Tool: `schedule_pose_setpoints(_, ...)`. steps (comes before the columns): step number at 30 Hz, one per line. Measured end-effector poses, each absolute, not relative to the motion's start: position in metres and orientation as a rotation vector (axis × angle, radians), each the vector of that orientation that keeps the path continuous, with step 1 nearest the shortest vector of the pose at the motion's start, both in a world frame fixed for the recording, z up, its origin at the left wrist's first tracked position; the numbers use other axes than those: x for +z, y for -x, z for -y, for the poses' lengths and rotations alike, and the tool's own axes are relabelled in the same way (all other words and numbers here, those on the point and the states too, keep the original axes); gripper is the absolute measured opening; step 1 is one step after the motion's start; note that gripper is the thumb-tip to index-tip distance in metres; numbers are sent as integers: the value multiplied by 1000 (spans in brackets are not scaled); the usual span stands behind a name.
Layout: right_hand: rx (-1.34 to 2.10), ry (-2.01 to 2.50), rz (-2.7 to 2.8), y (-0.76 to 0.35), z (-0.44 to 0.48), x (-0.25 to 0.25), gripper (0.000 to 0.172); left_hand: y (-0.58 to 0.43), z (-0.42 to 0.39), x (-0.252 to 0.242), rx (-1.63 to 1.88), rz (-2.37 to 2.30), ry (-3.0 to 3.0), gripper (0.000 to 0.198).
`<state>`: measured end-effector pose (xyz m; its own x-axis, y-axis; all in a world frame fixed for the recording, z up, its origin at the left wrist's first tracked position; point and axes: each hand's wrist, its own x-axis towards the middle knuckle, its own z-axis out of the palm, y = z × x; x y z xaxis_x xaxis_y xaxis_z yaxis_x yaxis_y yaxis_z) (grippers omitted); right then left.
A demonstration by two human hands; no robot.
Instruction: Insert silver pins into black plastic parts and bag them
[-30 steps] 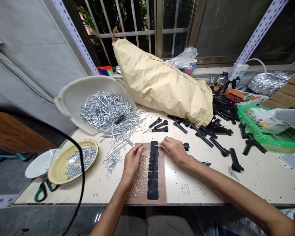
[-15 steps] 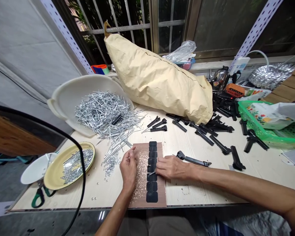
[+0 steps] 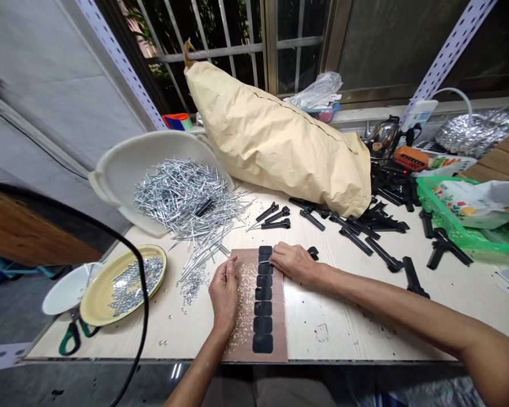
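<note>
A pale wooden counter (image 3: pixel 348 333) spans a room with a grey wall (image 3: pixel 38 62) at left and a barred window (image 3: pixel 296 43) behind. From the left, green-handled scissors (image 3: pixel 77 330) rest beside a yellow plate (image 3: pixel 99 294) of small metal bits (image 3: pixel 136 285); next, a tilted white basin (image 3: pixel 123 164) spills silver pins (image 3: pixel 182 192) onto the wood. A cream sack (image 3: pixel 280 141) lies slantwise at the back, black plastic parts (image 3: pixel 384 254) are scattered to its right, and a green basket (image 3: pixel 453 226) sits at far right.

At the near edge, a worker's left hand (image 3: pixel 223 291) rests along the left side of a brown board (image 3: pixel 279 316), fingers curled; whether it grips anything cannot be told. The board lies flat, its long axis running from the near edge toward the window. Black pads (image 3: pixel 263 308) line up along that same axis, right of its middle. The right hand (image 3: pixel 297 263), fingers pinched on a slim metal piece (image 3: pixel 265 262), works over the row's far end; the piece points left, crosswise to the row.
</note>
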<state>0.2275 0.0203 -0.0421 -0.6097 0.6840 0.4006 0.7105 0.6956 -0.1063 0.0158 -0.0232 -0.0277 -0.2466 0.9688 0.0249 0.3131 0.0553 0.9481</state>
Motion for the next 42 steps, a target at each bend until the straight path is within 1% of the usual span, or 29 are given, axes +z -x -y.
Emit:
schedule_pose_setpoints(3, -91, 1022, 2498, -223, -10, -46, 24, -16, 23, -29, 1225, -1703, -1360, 42)
schedule_pose_setpoints(8, 44, 789, 2570, -215, 18, -46, 25, -16, 24, -32, 1236, -1705, -1387, 42)
schedule_pose_setpoints(12, -23, 1120, 2420, -218, 2, -40, 26, -16, 24, -30, 1238, -1698, -1398, 41)
schedule_pose_setpoints(17, -44, 999, 2557, -220, -4, -35, 22, -15, 24, -29, 1248, -1683, -1392, 40)
schedule_pose_setpoints(22, 106, 1298, 2405, -249, 18, -20, 22, -13, 25, -29, 1250, -1658, -1381, 40)
schedule_pose_setpoints(26, 220, 1364, 2525, -279, 28, -5, 18, -11, 24, -31, 1257, -1641, -1387, 38)
schedule_pose_setpoints(28, 174, 1396, 2522, -280, 15, -2, 20, -11, 23, -32, 1250, -1632, -1384, 38)
schedule_pose_setpoints(31, -19, 1486, 2410, -262, -26, -5, 25, -11, 24, -32, 1225, -1626, -1378, 37)
schedule_pose_setpoints(34, -156, 1514, 2420, -233, -72, -18, 22, -5, 27, -27, 1204, -1615, -1407, 34)
schedule_pose_setpoints(37, -191, 1516, 2470, -211, -98, -34, 19, 14, 28, -23, 1210, -1675, -1478, 30)
schedule_pose_setpoints(39, -198, 1524, 2492, -205, -106, -42, 20, 31, 25, -22, 1217, -1772, -1561, 29)
schedule_pose_setpoints(42, -181, 1516, 2558, -204, -108, -46, 21, 55, 16, -24, 1125, -1913, -1743, 29)
